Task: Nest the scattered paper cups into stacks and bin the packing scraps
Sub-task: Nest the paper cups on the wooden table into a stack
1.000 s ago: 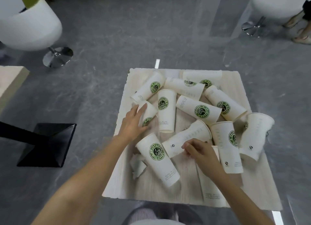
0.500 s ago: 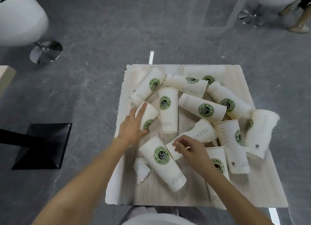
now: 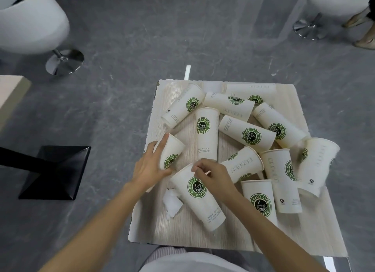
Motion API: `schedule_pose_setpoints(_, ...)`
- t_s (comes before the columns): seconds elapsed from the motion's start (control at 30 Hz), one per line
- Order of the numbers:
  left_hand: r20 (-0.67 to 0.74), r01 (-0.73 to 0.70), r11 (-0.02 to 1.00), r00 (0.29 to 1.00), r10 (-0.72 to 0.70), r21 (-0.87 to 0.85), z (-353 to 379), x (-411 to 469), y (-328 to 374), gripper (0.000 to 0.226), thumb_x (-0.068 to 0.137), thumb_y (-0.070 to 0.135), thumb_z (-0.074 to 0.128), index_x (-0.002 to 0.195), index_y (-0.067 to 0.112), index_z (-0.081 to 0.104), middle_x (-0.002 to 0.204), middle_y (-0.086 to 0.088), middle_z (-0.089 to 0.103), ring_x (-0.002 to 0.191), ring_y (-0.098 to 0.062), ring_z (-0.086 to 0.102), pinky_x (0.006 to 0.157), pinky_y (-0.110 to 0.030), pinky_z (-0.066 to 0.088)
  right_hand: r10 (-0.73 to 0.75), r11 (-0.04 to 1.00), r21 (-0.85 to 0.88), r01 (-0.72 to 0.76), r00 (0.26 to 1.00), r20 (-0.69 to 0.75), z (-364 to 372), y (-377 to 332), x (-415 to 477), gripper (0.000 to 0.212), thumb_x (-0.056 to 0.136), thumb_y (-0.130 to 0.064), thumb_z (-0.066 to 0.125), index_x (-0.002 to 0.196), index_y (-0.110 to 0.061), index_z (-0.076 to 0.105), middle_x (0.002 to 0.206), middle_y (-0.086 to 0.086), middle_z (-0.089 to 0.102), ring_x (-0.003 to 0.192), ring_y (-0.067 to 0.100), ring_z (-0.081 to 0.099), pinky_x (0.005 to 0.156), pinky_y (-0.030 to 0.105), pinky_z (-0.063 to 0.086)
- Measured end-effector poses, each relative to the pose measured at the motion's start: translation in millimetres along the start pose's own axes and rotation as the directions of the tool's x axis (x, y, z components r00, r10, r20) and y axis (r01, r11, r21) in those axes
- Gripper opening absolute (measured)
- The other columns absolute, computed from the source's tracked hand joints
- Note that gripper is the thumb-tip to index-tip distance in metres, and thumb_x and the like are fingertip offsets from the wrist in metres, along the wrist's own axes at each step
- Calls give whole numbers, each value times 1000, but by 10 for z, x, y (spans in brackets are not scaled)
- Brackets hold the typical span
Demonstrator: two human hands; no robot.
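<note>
While nothing is nested yet, left hand (image 3: 150,168), grip released, touches nine-o'clock cup (image 3: 172,150); right hand (image 3: 216,175): grip unclear; next, grasp it firmly.

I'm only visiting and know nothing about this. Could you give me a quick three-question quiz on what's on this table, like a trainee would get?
1. True or false: the paper cups are already nested into one stack.
2. What lies on the table just beside the near cup, whose rim the right hand pinches? A) a crumpled white scrap B) a spoon C) a lid
3. Which hand rests on the left-edge cup?
Key: 1 false, they lie scattered on their sides; 2 A; 3 the left hand.
</note>
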State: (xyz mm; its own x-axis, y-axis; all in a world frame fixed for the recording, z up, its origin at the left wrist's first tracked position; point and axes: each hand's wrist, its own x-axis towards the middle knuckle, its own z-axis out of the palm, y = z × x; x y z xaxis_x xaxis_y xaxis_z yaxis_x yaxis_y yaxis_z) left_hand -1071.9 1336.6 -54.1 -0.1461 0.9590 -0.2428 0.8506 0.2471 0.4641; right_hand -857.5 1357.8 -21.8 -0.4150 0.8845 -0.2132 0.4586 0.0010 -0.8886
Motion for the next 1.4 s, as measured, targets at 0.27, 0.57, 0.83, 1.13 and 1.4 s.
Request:
schedule_pose_setpoints(0.27,-103,35,978,993,-57,-206,-67,-423,-115,107,77,41,75,151,51,-2,144,5,39,121,-19,50,88,-39,47,-209,941,-242,235,969,128,59,-3,222,10,92,-20,56,98,-19,64,89,-14,55,91,8,50,80,16,36)
schedule_pose_setpoints(0.57,-103,19,954,993,-52,-300,-138,-628,-155,109,79,29,76,151,49,-3,144,4,40,131,-16,39,87,-28,34,-42,811,-513,280,904,426,174,-107,394,36,93,-35,54,126,-20,56,124,-2,59,117,15,47,91,32,35)
schedule_pose_setpoints(0.83,-91,22,939,994,-57,-344,-195,-787,-317,109,78,29,77,152,49,0,145,6,40,131,-14,40,91,-29,35,-56,895,-400,198,939,339,354,-89,360,21,92,-27,58,96,-11,71,98,0,72,92,16,63,83,29,45)
schedule_pose_setpoints(1.13,-84,26,928,995,-61,-371,-233,-887,-428,108,77,26,79,153,45,5,143,18,35,123,-4,40,93,-26,35,-171,953,-221,205,971,165,156,-274,177,17,95,-21,55,96,-11,69,88,-8,68,82,7,59,74,11,40)
schedule_pose_setpoints(1.4,11,-49,934,998,56,-353,-205,-841,-356,109,72,23,79,148,57,8,146,29,31,121,18,34,94,-19,36,-194,980,-105,171,939,-283,-382,-378,149,19,94,-14,54,103,-10,71,88,-9,66,81,4,57,70,13,41)
